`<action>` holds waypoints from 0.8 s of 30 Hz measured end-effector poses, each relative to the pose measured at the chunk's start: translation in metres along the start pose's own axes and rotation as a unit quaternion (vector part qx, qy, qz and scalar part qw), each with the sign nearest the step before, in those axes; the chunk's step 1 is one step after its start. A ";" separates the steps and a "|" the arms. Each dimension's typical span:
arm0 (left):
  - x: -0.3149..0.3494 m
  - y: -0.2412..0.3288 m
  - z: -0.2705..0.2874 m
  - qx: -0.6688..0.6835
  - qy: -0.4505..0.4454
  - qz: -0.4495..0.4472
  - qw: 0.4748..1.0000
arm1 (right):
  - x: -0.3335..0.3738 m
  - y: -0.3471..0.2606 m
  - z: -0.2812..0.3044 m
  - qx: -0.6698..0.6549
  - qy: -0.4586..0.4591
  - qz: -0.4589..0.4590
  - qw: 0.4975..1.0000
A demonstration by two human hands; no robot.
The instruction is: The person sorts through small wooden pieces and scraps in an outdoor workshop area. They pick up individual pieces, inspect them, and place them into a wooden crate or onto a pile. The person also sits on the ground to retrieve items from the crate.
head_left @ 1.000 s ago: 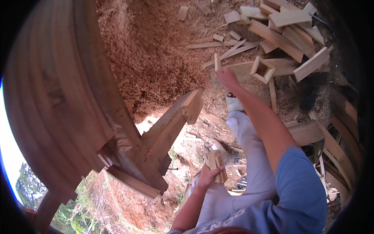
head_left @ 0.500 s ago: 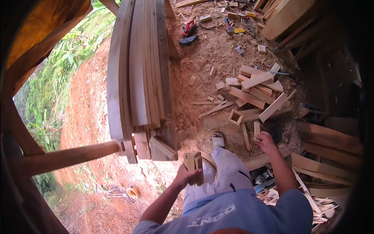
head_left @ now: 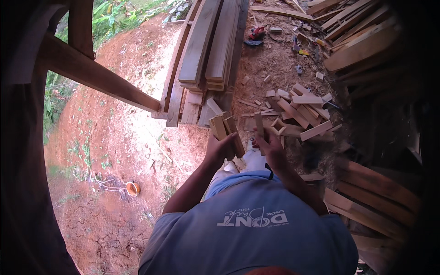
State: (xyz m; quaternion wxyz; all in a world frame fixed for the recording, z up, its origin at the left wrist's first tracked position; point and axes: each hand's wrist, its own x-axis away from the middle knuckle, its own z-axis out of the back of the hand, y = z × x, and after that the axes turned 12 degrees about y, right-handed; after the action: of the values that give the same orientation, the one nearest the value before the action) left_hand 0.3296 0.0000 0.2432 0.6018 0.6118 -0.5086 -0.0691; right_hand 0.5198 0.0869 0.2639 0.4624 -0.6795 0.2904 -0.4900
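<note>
plainly, we have both hands full of wood. our left hand (head_left: 222,147) has its fingers clamped around a bundle of short blocks (head_left: 218,128), tilted in front of our lap; our right hand (head_left: 272,147) has its fingers pinched on a slim piece (head_left: 259,123), roughly upright, near the bundle but apart from it. the step in hand, as we judge it, is handling these small pieces together; moving the slim piece closer calls for a firm left grip, lest the blocks slide apart. beyond the right hand sits a small square frame (head_left: 277,124), hollow, beside a pile of offcuts (head_left: 305,110). off to our left an orange bucket (head_left: 133,188) lies on the dirt; we cannot tell what it holds.
</note>
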 end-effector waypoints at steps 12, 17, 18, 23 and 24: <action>0.052 0.001 0.023 0.085 0.043 -0.107 0.990 | 0.042 0.020 -0.071 0.244 -0.049 0.228 0.941; 0.062 -0.009 0.040 0.079 0.035 -0.185 0.979 | 0.060 0.007 -0.080 0.218 -0.098 0.174 0.955; 0.062 -0.013 0.045 0.084 0.020 -0.181 0.980 | 0.059 0.013 -0.078 0.184 -0.106 0.178 0.961; 0.063 -0.025 0.060 0.164 -0.050 -0.121 0.978 | 0.067 0.009 -0.074 0.116 -0.101 0.171 0.973; 0.066 -0.026 0.061 0.188 -0.051 -0.107 0.975 | 0.069 0.004 -0.074 0.109 -0.099 0.142 0.979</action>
State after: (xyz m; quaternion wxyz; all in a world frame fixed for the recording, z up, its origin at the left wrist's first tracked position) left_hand 0.3323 -0.0931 0.2406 0.4385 0.7605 -0.4740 -0.0678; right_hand 0.4750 0.0013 0.2949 0.6249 -0.6220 0.2813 -0.3788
